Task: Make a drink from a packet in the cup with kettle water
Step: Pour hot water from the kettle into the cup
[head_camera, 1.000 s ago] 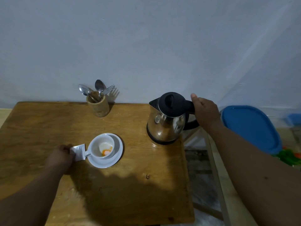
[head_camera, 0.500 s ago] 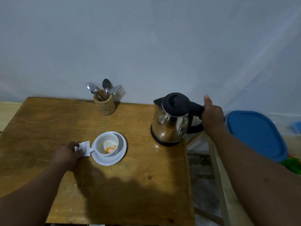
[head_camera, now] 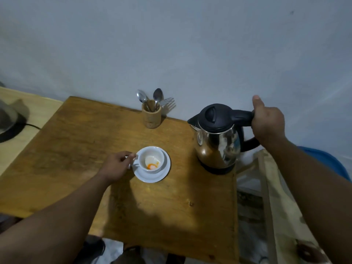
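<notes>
A white cup (head_camera: 151, 159) stands on a white saucer (head_camera: 152, 176) on the wooden table (head_camera: 76, 149). White and orange powder lies at the cup's bottom. My left hand (head_camera: 117, 165) pinches the cup's handle from the left. The packet is hidden, perhaps under my fingers. A steel kettle (head_camera: 217, 141) with a black lid stands on its base at the table's right edge. My right hand (head_camera: 267, 122) is wrapped around the kettle's black handle, thumb up.
A wooden holder (head_camera: 151, 117) with two spoons and a fork stands at the table's back edge by the wall. A blue lid (head_camera: 331, 162) lies beyond the right edge. A dark object with a cord (head_camera: 9, 121) sits on the left surface.
My view has shifted, so everything sits further right in the frame. My left hand moved onto the cup's handle and the white packet is no longer visible. My right hand stays on the kettle handle.
</notes>
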